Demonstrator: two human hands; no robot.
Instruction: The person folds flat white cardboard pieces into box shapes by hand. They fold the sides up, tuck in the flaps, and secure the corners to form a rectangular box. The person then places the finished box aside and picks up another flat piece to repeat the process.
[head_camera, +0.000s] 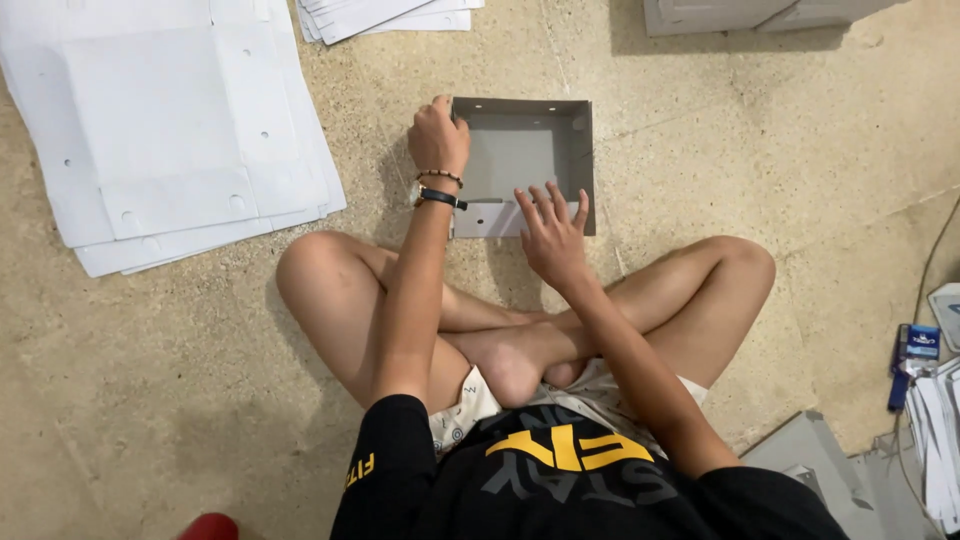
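Seated cross-legged on a speckled concrete floor (200, 400), viewed from above. Grey cardboard box (520, 150), partly folded and open-topped, lay on the floor just beyond the crossed legs, three walls upright, near flap (490, 218) down flat toward the knees and showing small punched holes. Left hand (437, 135) rested at the box's left wall near its far corner, fingers curled over the edge; gripped that wall, as far as could be told from above. Beaded bracelet (440, 176) and dark wristband (440, 197) worn on the left wrist. Right hand (552, 235) spread flat, fingers splayed and released, fingertips pressed on the near flap close to the box's right wall; grasped nothing. Stack of flat white die-cut sheets (170, 130) with punched holes lay on the floor to the left, well apart from the box. Second pile of white sheets (380, 15) at the top edge, cut off by the frame. Finished grey boxes (740, 15) at upper right, only partly in view. More grey folded cardboard (810, 460) beside the right knee. Small blue-and-white object (915, 350) and a sheaf of papers (935, 430) at the far right edge, kind not clear. Red object (208, 527) at the bottom edge, too cropped to identify.
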